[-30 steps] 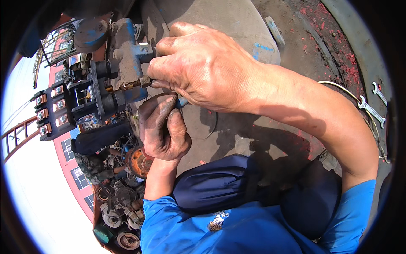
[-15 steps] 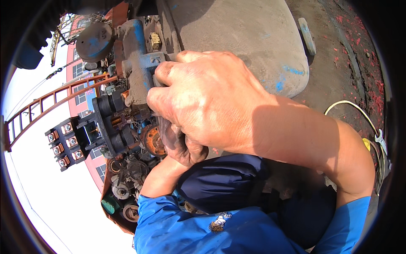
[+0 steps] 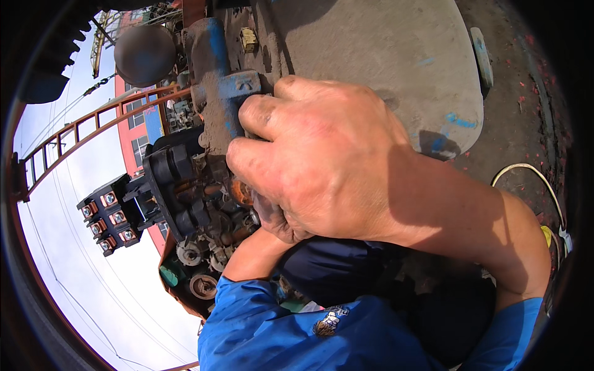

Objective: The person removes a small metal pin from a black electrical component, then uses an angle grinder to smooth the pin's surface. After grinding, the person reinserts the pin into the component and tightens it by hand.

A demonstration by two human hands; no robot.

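Note:
My right hand (image 3: pixel 328 161) is closed, its fingers curled down beside a dust-covered blue metal casting (image 3: pixel 238 86). What its fingertips grip is hidden from view. Beneath it, my left hand (image 3: pixel 272 216) is mostly covered. The dark, soiled part that shows is curled, and what it holds cannot be made out. Left of both hands is a black electrical part (image 3: pixel 167 179), joined to a black terminal block (image 3: pixel 111 213) with copper-coloured screw terminals. An orange round part (image 3: pixel 241 193) shows just past the left hand.
A broad dusty metal surface (image 3: pixel 371 49) with blue paint patches stretches behind my hands. On the ground at right lie a pale cable (image 3: pixel 532 167) and an open-ended wrench (image 3: pixel 565 240). Greasy machine parts (image 3: pixel 204 284) fill the lower left, and a rusty ladder-like frame (image 3: pixel 80 133) stands beyond.
The view has shifted, so the casting, black part and hands all appear farther right. My right hand now covers more of the left hand. Both hands stay closed beside the casting.

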